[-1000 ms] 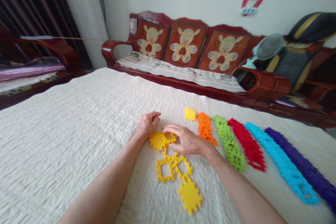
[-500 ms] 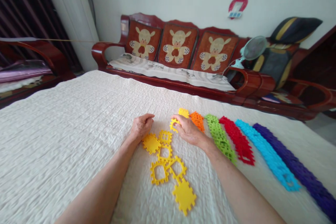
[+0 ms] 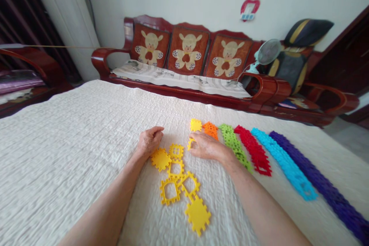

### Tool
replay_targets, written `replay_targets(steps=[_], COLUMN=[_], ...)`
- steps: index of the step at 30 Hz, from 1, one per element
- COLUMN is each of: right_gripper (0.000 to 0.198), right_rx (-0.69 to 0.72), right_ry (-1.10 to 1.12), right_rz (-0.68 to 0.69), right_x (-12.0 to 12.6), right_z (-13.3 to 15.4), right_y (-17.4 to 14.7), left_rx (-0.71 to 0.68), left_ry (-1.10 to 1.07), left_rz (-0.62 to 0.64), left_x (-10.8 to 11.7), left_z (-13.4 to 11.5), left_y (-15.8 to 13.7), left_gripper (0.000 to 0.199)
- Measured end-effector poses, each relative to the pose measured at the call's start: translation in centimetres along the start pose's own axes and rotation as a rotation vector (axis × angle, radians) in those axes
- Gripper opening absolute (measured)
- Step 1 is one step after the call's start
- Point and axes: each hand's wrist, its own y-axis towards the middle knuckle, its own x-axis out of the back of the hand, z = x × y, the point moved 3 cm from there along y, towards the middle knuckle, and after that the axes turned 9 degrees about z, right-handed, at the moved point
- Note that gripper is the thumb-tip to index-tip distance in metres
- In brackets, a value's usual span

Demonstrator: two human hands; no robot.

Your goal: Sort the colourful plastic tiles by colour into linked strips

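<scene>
My right hand (image 3: 206,146) grips a yellow interlocking tile (image 3: 190,144), a frame with an open middle, mostly covered by the fingers. Just beyond it a solid yellow tile (image 3: 196,125) lies flat, beside the orange strip (image 3: 210,129). My left hand (image 3: 150,139) rests closed on the bedspread; whether anything is inside its curled fingers is hidden. Near that hand lie a solid yellow tile (image 3: 160,159) and a window-pattern tile (image 3: 176,151). Several more yellow tiles spread toward me, among them an open-frame tile (image 3: 170,191) and a solid one (image 3: 198,214).
To the right run rows of joined tiles: green (image 3: 235,144), red (image 3: 253,150), light blue (image 3: 284,163) and purple (image 3: 317,184). A white quilted bedspread (image 3: 72,153) lies under everything. Behind it stand a wooden sofa (image 3: 178,94) with bear cushions and a small fan (image 3: 268,52).
My right hand has drawn slightly nearer with its yellow tile, uncovering more of the solid tile beyond. My left hand stays closed. The whole view has shifted a little.
</scene>
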Motion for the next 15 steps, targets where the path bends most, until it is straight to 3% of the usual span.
replay_targets(steps=[10, 12, 15], right_gripper=[0.026, 0.028, 0.038], right_rx=[-0.003, -0.023, -0.069], right_ry=[0.019, 0.021, -0.019], right_rz=[0.046, -0.026, -0.278], right_x=[-0.1, 0.1, 0.5], right_z=[0.0, -0.5, -1.5], right_y=[-0.5, -0.1, 0.7], left_rx=[0.007, 0.009, 0.003], left_ry=[-0.007, -0.006, -0.001], left_rz=[0.028, 0.025, 0.020], left_x=[0.0, 0.0, 0.0], left_z=[0.2, 0.3, 0.3], left_y=[0.0, 0.1, 0.1], left_gripper=[0.040, 0.039, 0.038])
